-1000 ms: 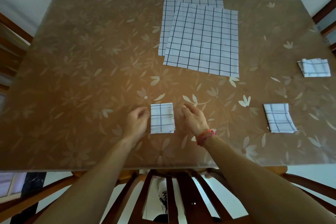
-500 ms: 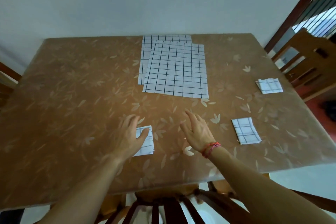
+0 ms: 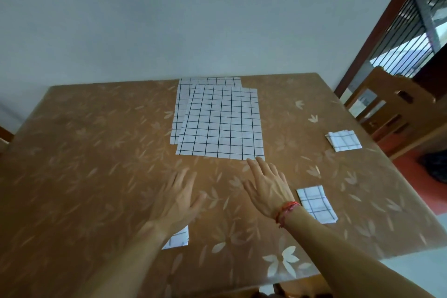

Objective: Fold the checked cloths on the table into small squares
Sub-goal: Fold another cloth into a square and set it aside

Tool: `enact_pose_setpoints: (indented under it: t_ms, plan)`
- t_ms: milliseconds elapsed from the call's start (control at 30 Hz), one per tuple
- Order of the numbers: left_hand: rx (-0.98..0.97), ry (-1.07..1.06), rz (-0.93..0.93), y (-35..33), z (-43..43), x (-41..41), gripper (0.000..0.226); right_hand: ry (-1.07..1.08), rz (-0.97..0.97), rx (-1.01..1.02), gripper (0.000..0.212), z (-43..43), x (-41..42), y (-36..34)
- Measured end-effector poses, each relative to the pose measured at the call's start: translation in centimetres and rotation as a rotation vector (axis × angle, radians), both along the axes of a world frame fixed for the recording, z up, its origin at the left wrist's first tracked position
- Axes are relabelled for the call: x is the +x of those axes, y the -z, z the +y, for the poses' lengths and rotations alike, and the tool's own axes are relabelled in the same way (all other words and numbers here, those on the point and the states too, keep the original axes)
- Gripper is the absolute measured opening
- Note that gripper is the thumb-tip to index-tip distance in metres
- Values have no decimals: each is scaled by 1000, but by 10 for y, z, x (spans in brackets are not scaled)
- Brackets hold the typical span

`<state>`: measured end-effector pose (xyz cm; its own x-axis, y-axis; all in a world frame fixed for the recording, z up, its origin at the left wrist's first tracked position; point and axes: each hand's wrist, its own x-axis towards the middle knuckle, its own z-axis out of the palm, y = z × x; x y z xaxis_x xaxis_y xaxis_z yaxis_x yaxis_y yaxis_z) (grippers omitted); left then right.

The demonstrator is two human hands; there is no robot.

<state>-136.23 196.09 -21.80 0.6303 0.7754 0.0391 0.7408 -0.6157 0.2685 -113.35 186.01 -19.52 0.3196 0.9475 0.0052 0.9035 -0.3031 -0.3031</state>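
Two flat white checked cloths lie stacked at the back middle of the table; the top cloth (image 3: 221,123) partly covers the lower one (image 3: 181,101). Three folded squares rest nearer: one (image 3: 177,239) half hidden under my left forearm, one (image 3: 316,203) beside my right wrist, one (image 3: 343,140) at the right edge. My left hand (image 3: 175,199) is open, fingers spread, above the bare table. My right hand (image 3: 267,185) is open too, its fingertips at the near right corner of the top cloth.
The table (image 3: 84,152) wears a brown flower-patterned cover and stands against a white wall. A wooden chair (image 3: 396,109) stands off the right side, before a barred doorway. The table's near edge runs just under my forearms.
Both hands left the newly folded square and moved forward toward the flat cloths. The view tilted up, so the folded square now lies beneath my left forearm.
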Motion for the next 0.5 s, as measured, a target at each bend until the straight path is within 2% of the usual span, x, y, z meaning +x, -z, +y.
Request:
enact_pose_setpoints:
  t_ms: [100,400,500]
  plan:
    - [-19,4,29,10,13,10,64,-22,-58,-63,60,10,12,14]
    - [-117,-23,59,64,75,45,68,-52,-72,-173,60,74,51,68]
    - [-103,-17,29,85,97,56,60,-68,-100,-215,59,92,66,93]
